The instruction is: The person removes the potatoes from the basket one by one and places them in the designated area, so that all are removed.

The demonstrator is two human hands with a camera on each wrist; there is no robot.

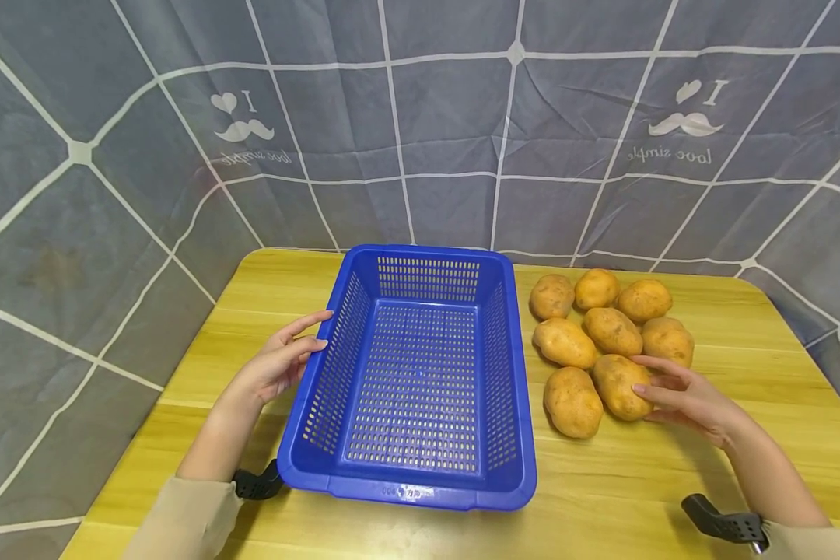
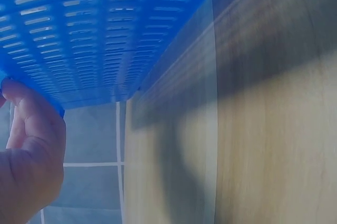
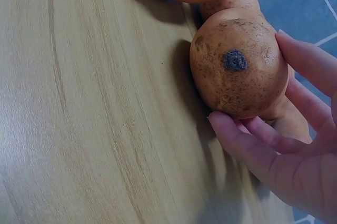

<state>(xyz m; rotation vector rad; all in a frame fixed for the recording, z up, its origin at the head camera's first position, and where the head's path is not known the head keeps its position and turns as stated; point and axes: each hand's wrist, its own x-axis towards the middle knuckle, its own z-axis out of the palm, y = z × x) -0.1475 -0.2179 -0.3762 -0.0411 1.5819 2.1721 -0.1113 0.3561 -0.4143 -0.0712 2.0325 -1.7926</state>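
A blue plastic basket (image 1: 420, 493) with slotted walls lies open-topped on the wooden table. At its left rim my left hand (image 1: 287, 358) holds on with thumb and fingertips; some fingers are hidden under the rim. In the left wrist view that hand (image 2: 34, 150) is beside the basket's slotted wall (image 2: 84, 34). My right hand (image 1: 689, 400) grips a potato (image 1: 619, 386) at the near side of a group. The right wrist view has the hand's (image 3: 284, 139) thumb and fingers around this potato (image 3: 237, 66), which bears a dark patch and appears to rest on the table.
Several other potatoes (image 1: 612, 331) lie close together right of the basket, one potato (image 1: 572, 402) between the basket and the held one. A grey cloth (image 1: 455, 140) with white lines hangs behind and beside the table (image 1: 602, 498).
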